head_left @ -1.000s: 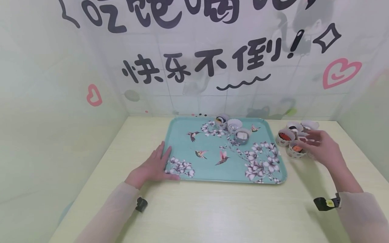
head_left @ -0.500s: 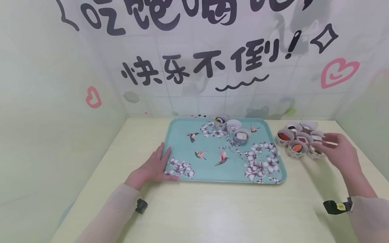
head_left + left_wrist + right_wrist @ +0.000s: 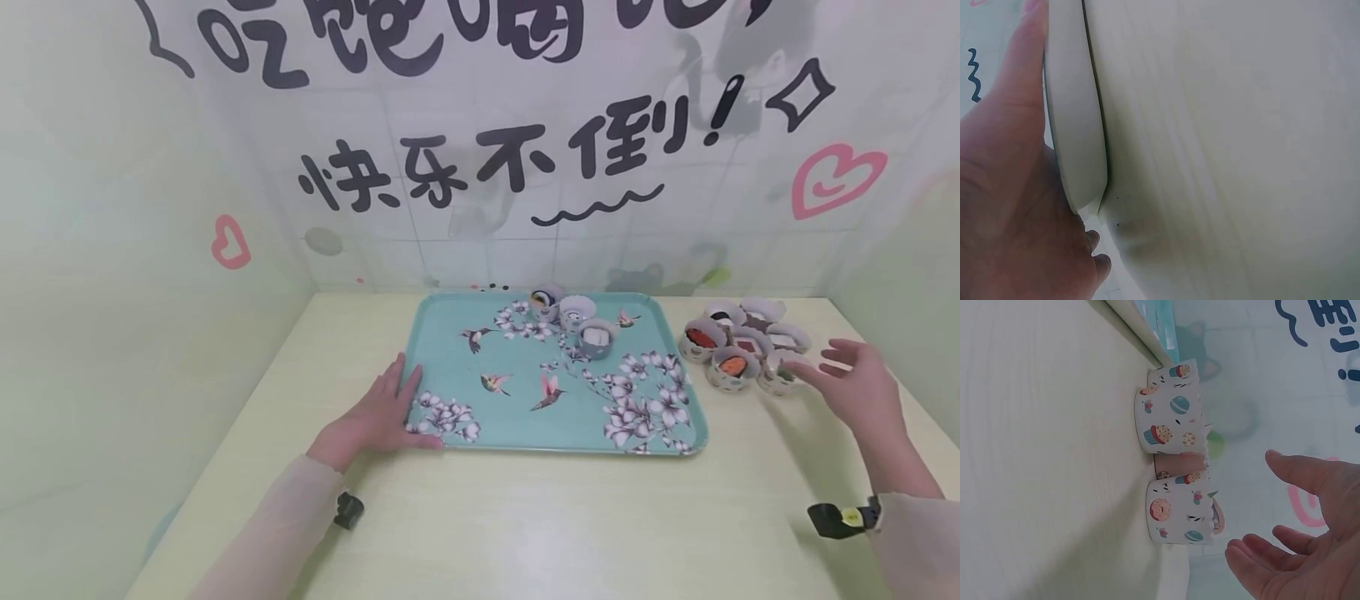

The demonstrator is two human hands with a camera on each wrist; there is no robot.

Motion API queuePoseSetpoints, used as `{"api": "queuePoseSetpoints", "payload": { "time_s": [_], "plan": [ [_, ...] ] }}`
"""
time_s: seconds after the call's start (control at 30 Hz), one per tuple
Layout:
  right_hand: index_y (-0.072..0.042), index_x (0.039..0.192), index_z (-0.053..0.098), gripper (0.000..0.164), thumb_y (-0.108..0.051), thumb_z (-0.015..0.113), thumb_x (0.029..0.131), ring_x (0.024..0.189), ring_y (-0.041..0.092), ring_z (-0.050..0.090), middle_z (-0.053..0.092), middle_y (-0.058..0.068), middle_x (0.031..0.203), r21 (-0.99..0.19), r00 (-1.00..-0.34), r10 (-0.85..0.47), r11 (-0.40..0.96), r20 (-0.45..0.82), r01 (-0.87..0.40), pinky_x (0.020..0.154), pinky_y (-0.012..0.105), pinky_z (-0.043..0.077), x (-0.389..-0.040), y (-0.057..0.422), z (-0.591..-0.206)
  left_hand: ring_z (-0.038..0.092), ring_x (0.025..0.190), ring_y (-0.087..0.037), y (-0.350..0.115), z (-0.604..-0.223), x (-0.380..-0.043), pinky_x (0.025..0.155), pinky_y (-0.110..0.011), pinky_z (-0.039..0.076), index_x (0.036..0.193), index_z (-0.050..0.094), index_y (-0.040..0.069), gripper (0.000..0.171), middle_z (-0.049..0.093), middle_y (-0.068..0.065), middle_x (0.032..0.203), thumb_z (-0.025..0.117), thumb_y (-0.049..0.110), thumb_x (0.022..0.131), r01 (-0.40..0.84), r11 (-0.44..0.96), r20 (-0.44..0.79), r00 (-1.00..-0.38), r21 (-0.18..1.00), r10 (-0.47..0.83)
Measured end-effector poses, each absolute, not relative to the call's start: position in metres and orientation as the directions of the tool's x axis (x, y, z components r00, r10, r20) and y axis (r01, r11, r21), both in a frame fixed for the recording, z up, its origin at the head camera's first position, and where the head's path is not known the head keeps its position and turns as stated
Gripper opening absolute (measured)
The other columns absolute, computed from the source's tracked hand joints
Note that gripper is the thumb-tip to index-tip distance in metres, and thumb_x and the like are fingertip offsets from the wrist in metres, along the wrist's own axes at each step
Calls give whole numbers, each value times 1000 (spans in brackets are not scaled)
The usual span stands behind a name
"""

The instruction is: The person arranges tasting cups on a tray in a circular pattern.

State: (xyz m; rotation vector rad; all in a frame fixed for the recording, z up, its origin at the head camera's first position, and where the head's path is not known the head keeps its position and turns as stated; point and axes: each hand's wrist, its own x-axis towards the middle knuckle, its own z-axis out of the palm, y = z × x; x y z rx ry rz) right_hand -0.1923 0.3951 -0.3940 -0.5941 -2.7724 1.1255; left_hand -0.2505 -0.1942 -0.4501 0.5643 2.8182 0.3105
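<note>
My left hand (image 3: 375,414) rests at the front left corner of a turquoise tray (image 3: 457,358), fingers along its left rim and thumb along its front rim. In the left wrist view the tray's pale side (image 3: 1075,106) lies against the hand. My right hand (image 3: 862,387) holds nothing, its thumb and fingers spread apart beside a cluster of paper cupcake cups on the table. Nearest to it is a printed paper cup (image 3: 782,375). The right wrist view shows two front cups, one with a doughnut print (image 3: 1179,509), standing apart from the hand.
Three filled paper cups, one holding white pieces (image 3: 597,338), stand at the tray's back right. Cups with red (image 3: 702,339) and orange (image 3: 732,367) fillings stand right of the tray. A printed curtain (image 3: 480,250) hangs behind the table (image 3: 510,517).
My right hand has drawn back to the right and toward me, away from over the cups, leaving more of them visible. My left hand stays at the tray.
</note>
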Motion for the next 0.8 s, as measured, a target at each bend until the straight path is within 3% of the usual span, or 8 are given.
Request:
{"api": "queuePoseSetpoints", "payload": {
  "time_s": [0.8],
  "plan": [
    [22, 147, 11, 94, -46, 54, 98, 130, 64, 28, 20, 50, 145, -634, -929, 305, 681, -211, 367, 104, 71, 33, -209, 415, -421, 4, 153, -49, -194, -452, -253, 124, -60, 18, 159, 9, 0, 130, -7, -29, 165, 72, 73, 73, 352, 901, -190, -895, 255, 404]
  ]
}}
